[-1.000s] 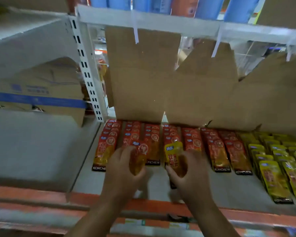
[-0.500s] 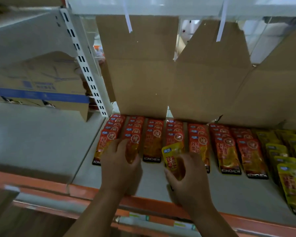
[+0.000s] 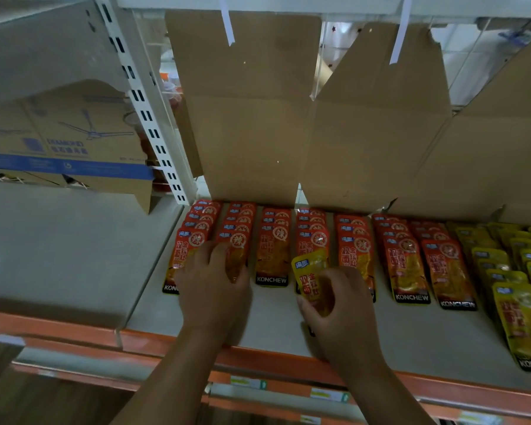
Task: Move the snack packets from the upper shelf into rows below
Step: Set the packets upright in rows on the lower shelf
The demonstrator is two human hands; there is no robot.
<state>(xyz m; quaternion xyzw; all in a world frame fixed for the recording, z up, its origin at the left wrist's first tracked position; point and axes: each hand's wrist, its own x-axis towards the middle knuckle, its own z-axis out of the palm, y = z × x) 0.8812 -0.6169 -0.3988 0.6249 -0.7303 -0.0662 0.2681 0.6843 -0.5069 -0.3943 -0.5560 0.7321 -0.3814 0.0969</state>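
Observation:
Several rows of red snack packets (image 3: 273,250) lie overlapped on the grey shelf (image 3: 276,320), with yellow packets (image 3: 521,314) in rows at the right. My left hand (image 3: 213,289) lies over the front red packet (image 3: 236,253) of the second row, fingers curled onto it. My right hand (image 3: 339,317) grips a yellow packet (image 3: 310,274) in front of the fourth red row, its lower half hidden by my fingers.
Brown cardboard sheets (image 3: 252,118) hang behind the rows. A white slotted upright (image 3: 147,111) divides this bay from the left one, where a carton with a blue band (image 3: 65,148) stands. An orange shelf edge (image 3: 258,360) runs along the front.
The view has tilted down and closed in on the shelf. Both hands have moved forward over the rows, the left one settling its red packet onto the second row.

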